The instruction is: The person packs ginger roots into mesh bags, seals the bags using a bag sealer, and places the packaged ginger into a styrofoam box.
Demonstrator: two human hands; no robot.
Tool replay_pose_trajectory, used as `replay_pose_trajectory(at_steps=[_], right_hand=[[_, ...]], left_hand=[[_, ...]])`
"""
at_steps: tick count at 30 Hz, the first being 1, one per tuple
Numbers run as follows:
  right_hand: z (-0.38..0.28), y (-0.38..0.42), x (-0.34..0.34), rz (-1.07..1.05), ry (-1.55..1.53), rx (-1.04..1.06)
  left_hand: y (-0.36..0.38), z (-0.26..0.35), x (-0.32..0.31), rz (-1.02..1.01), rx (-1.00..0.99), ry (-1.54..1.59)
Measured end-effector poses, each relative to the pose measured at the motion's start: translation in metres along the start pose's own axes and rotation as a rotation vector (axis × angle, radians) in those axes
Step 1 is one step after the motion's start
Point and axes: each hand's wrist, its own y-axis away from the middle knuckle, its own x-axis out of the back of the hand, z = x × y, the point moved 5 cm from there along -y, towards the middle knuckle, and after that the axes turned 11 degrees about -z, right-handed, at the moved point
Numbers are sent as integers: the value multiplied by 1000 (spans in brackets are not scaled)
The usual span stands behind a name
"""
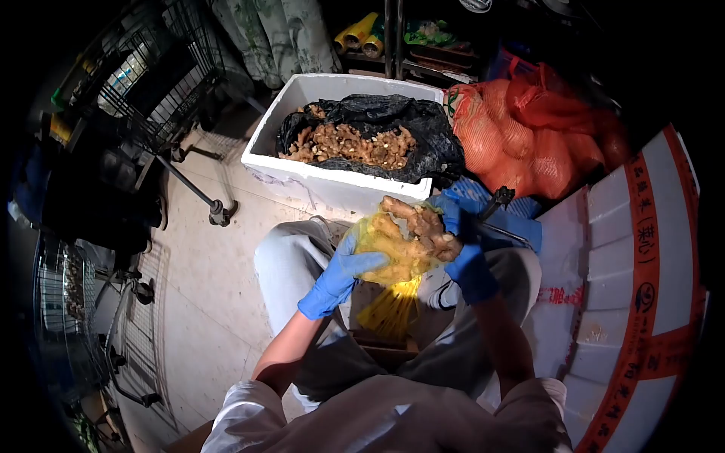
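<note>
Blue gloves cover both of my hands. My left hand (346, 273) is closed round a yellow mesh bag (381, 245) with ginger inside it. A knobbly piece of ginger (423, 226) lies at the mouth of the bag, and my right hand (468, 260) grips it from the right side. Some of my right fingers are hidden behind the ginger. Below the bag, more yellow mesh netting (389, 311) hangs between my knees. Ahead stands a white foam box (264, 155) lined with black plastic (434, 132), holding a heap of loose ginger (351, 143).
Red mesh sacks (521, 136) stand to the right of the foam box. White foam boxes with red tape (649, 264) are stacked at my right. Wire shopping carts (162, 90) stand on the left, with wheels on the pale tiled floor (200, 279).
</note>
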Motion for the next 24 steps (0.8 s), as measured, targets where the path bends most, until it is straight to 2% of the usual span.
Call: replay_pose_trajectory(at_steps=[2,3,5,7,9,10,13,15,16,17,19,20,21,22,24], right_hand=[[-21,-5,-13,-34,177,45],[-18,-12,-14,-31,46,-139],[-8,-15,-19,-34,-84,-328],[-20,-17,-24,-67,44,-10],[-33,-17,-29,-82,106,147],[-40,-21,-37,-151,329,-30],[-22,-36,-36,-233,390,-118],[-14,-38,-49,-360,-15,-294],[-24,-37,-53,-364,209,-216],[-26,-36,-55,-364,209,-216],[-36,-35,-52,-202,577,-40],[-29,-34,-40,18,339,-6],[-26,-34,-33,18,339,-7],[-34,-33,-21,113,617,27],[-44,-26,-15,156,945,9]], left_hand=[[2,-1,-1,11,25,5],[3,1,-4,-12,38,31],[6,2,-5,-27,47,60],[8,-2,-8,-117,136,60],[9,-4,-13,-176,172,103],[10,-6,-17,-237,208,144],[12,-11,-17,-274,254,172],[12,-3,-28,-304,229,219],[12,2,-34,-335,201,261],[14,-3,-28,-336,202,261],[22,-21,-10,-272,355,170],[24,-26,-6,-271,357,172],[23,-26,-4,-214,359,185],[23,-25,-2,-158,360,198],[23,-25,5,-125,337,212]])
